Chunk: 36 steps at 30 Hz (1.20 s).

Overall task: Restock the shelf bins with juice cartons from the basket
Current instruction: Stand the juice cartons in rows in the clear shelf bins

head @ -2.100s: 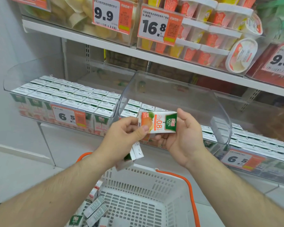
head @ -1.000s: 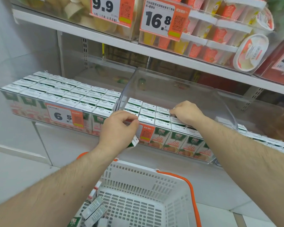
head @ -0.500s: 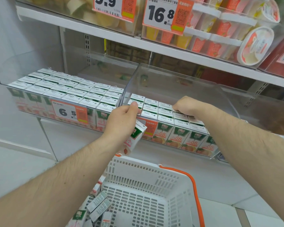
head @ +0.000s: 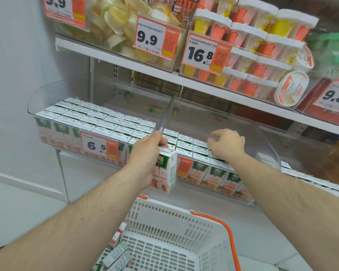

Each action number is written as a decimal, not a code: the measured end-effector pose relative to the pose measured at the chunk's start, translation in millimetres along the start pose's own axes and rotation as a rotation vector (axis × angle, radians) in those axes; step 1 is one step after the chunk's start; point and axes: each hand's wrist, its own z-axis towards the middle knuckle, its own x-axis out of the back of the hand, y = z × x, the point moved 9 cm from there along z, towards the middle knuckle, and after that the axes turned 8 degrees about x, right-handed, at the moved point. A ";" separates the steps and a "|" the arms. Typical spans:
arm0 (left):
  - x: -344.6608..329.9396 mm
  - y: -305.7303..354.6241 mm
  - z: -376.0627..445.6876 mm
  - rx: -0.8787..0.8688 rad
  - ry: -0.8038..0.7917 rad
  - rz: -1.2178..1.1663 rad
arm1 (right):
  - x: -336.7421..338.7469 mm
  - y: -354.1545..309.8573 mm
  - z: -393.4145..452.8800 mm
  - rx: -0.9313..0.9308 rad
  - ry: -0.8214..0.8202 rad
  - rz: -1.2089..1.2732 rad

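My left hand grips a juice carton with a green top and peach picture, held upright just in front of the middle clear bin. That bin holds rows of orange-labelled cartons along its front; its back part shows no cartons. My right hand hovers over those rows with curled fingers apart and nothing in them. Below stands the white basket with orange handles, several cartons lying in its left corner.
A left bin is packed with cartons behind a 6.5 price tag. A further bin of cartons sits to the right. The upper shelf carries fruit cups and tubs with price tags.
My right hand set the orange carton into the middle bin and has now lifted off the rows. My left hand raised its carton upright toward the bin front.
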 end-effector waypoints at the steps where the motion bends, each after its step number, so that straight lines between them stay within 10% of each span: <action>1: 3.3 0.3 -1.7 0.020 0.000 -0.029 | 15.7 -15.2 -8.4 0.071 0.132 0.076; 4: 13.3 2.0 -5.4 0.050 -0.002 -0.087 | 38.3 -66.7 -47.8 0.183 0.237 0.511; 10: 29.8 11.2 -13.4 0.031 0.053 -0.113 | 2.9 -154.6 -119.8 0.367 -0.120 0.807; 15: 43.9 18.2 -14.7 0.022 0.035 -0.113 | -17.9 -165.1 -122.9 0.290 -0.081 0.782; 24: 79.0 16.6 -8.8 0.219 -0.149 -0.030 | -28.5 -177.5 -108.9 -0.101 -0.120 1.573; 36: 111.2 60.1 3.5 -0.063 -0.248 -0.263 | -36.1 -228.9 -88.8 0.149 -0.274 1.306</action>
